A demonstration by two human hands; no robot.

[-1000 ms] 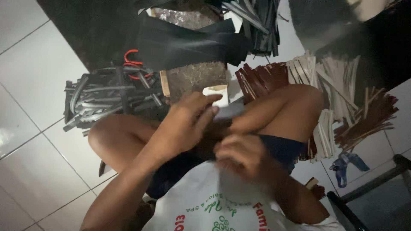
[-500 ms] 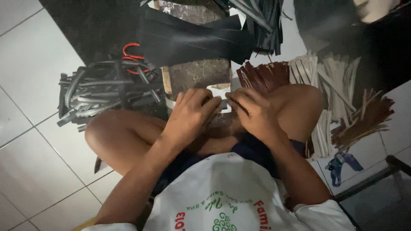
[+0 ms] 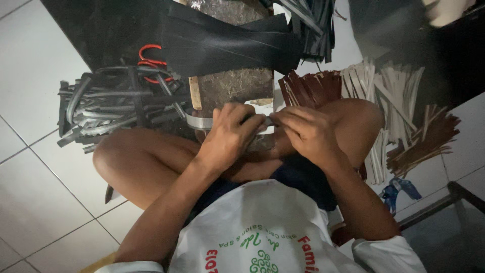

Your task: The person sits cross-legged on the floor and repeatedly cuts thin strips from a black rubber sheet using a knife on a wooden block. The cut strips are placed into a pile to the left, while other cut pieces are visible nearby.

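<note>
2 hands (image 3: 268, 132) pinching grey strip (image 3: 198, 122) (over wooden block (image 3: 235, 87))

**Both hands pinch a grey strip over the block**

The left hand (image 3: 230, 134) and right hand (image 3: 305, 132) meet, fingers closed on a thin grey strip (image 3: 198, 122) that curves out leftward. Behind them stands a wooden block (image 3: 235, 86). Dark strips (image 3: 113, 108) are piled left on the tiles, with red-handled scissors (image 3: 150, 61); pale and brown strips (image 3: 399, 111) lie right.
</note>
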